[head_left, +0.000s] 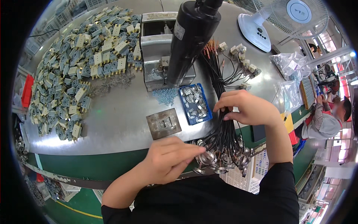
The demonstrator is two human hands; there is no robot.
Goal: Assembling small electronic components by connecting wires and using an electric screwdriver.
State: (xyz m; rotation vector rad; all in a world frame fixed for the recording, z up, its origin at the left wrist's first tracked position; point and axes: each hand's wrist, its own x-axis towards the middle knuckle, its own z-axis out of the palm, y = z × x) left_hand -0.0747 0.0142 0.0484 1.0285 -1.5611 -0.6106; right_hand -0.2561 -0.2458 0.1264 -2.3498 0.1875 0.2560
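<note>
Near edge of the steel-topped bench (119,128), right of its middle: a thick bundle of thin black cables (226,128) with bare copper-coloured tips toward the far edge and round silvery metal discs (207,158) at the near ends, some out over that edge.

Right hand (249,106) is over the bundle, thumb and forefinger tips at the cables with a visible gap between them; cannot tell whether a strand is pinched. Left hand (167,158) reaches across the near edge, fingertips against the nearest discs; closure hidden by its own fingers.

Left of the bundle, a blue rectangular plastic tray (201,121) of small metal pieces; nearer the edge and further left, a flat square dull-metal plate (153,126) with a recessed centre.

Step in hand, by my judgement: singling out one disc-ended cable. Next move calls for a firm hold on one disc and a gentle pull along its cable, right hand steadying the rest. Strands lie close; snagging looks likely.
</note>
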